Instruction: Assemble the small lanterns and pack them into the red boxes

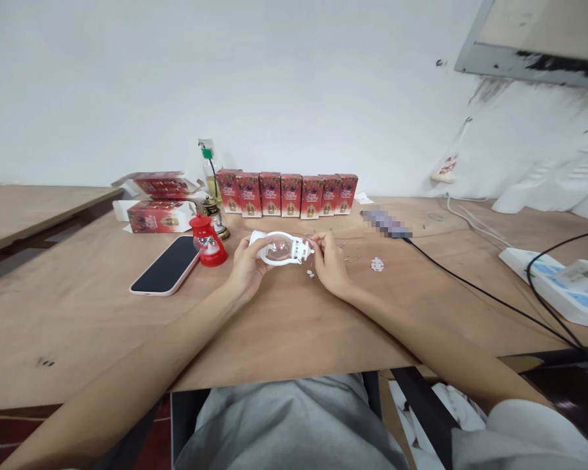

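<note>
A small white lantern with a clear globe [279, 249] lies sideways above the table, its base to the left and its cap to the right. My left hand [247, 269] is wrapped around the base end, thumb on top. At the cap end, the fingers of my right hand [329, 264] are pinched together by the small tip; whether they grip the tip or a tiny part is too small to tell. A red lantern [210, 243] stands upright left of my left hand, with a bronze-coloured lantern [217, 219] just behind it. Tiny white pieces [310, 274] lie below the lantern cap.
A row of red printed boxes [281, 196] stands at the back near a bottle [212, 176]. Opened boxes [159, 215] and a phone [166, 266] lie left. Rightward are a white cut-out piece [377, 264], a cabled device [387, 224] and a power strip [558, 284].
</note>
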`<state>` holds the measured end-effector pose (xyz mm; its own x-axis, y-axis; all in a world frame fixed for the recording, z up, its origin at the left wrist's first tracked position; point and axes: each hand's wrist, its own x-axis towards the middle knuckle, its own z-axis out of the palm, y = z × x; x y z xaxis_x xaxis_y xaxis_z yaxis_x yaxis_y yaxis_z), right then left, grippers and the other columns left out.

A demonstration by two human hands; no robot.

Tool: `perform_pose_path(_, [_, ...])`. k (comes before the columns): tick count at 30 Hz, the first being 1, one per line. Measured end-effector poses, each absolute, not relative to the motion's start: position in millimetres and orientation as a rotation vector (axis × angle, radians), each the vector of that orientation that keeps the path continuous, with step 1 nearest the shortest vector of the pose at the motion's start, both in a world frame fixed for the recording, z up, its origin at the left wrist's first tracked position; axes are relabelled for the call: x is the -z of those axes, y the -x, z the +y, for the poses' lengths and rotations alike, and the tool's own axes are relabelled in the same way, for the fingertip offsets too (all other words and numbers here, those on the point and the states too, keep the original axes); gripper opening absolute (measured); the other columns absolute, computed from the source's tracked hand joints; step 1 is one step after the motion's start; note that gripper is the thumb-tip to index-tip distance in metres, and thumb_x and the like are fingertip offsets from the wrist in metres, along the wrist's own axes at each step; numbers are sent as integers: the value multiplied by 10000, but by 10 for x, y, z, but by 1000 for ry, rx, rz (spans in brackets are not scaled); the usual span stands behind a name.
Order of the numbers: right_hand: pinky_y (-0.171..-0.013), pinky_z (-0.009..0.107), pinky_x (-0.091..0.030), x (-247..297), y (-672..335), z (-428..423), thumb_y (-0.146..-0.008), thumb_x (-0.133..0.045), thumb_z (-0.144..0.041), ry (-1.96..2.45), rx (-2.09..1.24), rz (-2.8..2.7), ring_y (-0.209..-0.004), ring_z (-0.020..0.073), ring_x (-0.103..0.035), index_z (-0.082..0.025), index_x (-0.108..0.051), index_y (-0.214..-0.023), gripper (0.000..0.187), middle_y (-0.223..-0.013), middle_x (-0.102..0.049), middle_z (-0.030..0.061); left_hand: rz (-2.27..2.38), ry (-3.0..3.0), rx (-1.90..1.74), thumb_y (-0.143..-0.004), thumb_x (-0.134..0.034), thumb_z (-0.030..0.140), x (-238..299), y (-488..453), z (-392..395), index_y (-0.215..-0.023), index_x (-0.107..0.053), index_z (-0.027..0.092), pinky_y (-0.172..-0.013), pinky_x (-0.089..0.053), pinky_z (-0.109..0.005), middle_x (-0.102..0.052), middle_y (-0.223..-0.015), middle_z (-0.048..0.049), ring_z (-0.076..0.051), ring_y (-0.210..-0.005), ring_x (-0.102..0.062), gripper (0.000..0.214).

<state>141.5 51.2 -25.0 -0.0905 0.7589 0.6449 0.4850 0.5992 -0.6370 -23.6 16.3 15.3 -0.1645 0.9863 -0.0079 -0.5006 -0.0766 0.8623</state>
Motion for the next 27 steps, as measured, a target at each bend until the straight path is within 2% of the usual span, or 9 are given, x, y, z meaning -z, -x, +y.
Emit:
perform_pose_path(6, [-618, 288, -403, 304, -1415, 543, -902, -364, -260, 1007, -246, -1753, -635, 169, -566, -219, -421, -913, 72, -760, -602, 27, 875, -679, -1498, -690, -635, 201, -185, 234, 143, -873, -592, 118, -670, -590, -332, -660, -919, -81, -199, -848, -635, 205])
perform_pose_path(12, [-651, 305, -444, 338, -1433, 567, -883, -389, -227, 933, -215, -1787, -723, 185, -605, -219, -436, -927, 65, -823, -623, 56, 895, -728, -1509, -684, -638, 241, -176, 225, 145, -869, -603, 119, -629, -583, -316, -660, -894, -77, -193, -811, -633, 224])
perform_pose_path(20, [-690, 319, -462, 329, -1472, 581, -900, -414, -245, 857, -165, -1814, -731, 175, -571, -214, -472, -904, 65, -835, -619, 60, 920, -807, -1596, -583, -731, 227, -163, 232, 150, -803, -524, 149, -642, -567, -312, -594, -748, 14, -128, -689, -593, 312])
perform_pose_path(27, [-706, 339, -461, 330, -1483, 582, -888, -424, -229, 861, -172, -1846, -765, 191, -565, -209, -486, -908, 68, -862, -611, 74, 920, -799, -1612, -584, -720, 219, -158, 234, 149, -803, -519, 154, -634, -567, -316, -591, -758, 17, -121, -666, -588, 305])
